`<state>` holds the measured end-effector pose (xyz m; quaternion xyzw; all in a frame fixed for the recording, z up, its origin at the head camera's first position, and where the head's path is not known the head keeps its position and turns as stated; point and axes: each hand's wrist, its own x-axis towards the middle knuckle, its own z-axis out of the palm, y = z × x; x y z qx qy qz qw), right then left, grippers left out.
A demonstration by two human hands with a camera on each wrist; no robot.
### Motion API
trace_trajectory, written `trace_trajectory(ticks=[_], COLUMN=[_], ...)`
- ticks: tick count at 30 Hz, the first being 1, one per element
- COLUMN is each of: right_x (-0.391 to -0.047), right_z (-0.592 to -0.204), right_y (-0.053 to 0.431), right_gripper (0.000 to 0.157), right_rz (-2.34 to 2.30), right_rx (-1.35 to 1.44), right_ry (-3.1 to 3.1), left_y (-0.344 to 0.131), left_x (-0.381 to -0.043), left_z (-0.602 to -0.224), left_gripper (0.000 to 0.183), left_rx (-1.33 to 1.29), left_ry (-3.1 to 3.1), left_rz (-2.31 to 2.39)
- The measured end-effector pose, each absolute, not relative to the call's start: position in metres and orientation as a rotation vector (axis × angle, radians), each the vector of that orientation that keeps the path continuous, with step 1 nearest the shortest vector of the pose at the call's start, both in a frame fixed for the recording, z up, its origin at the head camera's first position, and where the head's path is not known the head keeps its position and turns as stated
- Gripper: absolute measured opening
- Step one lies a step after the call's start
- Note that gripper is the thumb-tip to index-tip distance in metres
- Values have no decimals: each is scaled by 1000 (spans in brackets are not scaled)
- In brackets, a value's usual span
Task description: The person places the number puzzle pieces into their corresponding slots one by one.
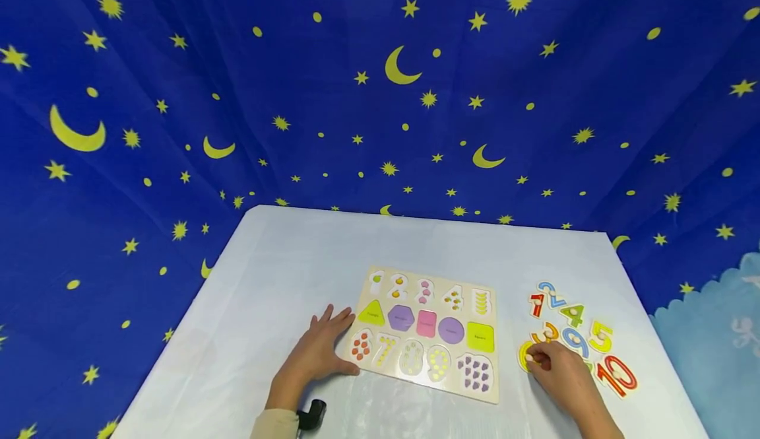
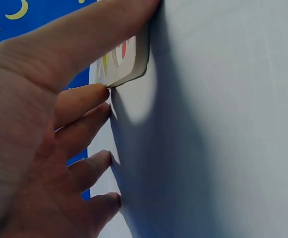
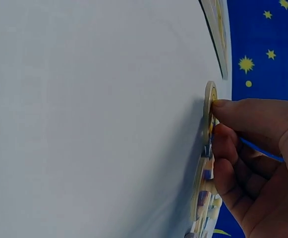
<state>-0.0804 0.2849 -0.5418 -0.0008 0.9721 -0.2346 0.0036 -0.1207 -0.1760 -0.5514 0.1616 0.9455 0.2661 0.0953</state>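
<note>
A wooden number puzzle board lies on the table, with coloured shapes in its middle row and number-shaped recesses above and below. My left hand rests at the board's left edge, fingers spread and thumb at its near-left corner; the left wrist view shows the thumb crossing over the board corner. To the right of the board, my right hand pinches a yellow number piece between thumb and fingers. In the right wrist view this piece stands near the tabletop; its digit is mostly hidden.
Loose number pieces surround the right hand: a red 1, a blue 2, a green 4, a yellow 5 and a red 10, among others. A white table meets a blue star-patterned cloth behind.
</note>
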Motion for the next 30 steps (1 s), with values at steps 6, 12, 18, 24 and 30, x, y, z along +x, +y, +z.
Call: trace_trajectory(ticks=[6,12,18,24,30], right_x=[-78,-75,-77,-77,-77], right_z=[-542,-543,-548,-543,-536], right_y=[283,282,276,269,260], right_gripper=[13,13,13,13,13], right_rz=[-744,-743,-772,-801,-824], right_rx=[11,21,25,-15,-114], right_ry=[3086,3130,3126,3186,3232], left_y=[-176,-174,-177,-175,-173], left_x=[-122,-123,-119,-122,-123], left_z=[-552,-552,-554,-552,-552], left_gripper=[104,104,105,105,106], left_rx=[479,478,425,429,432], left_ry=[2799,2784,2758,2765,2777], left_rz=[794,843,840,844,824])
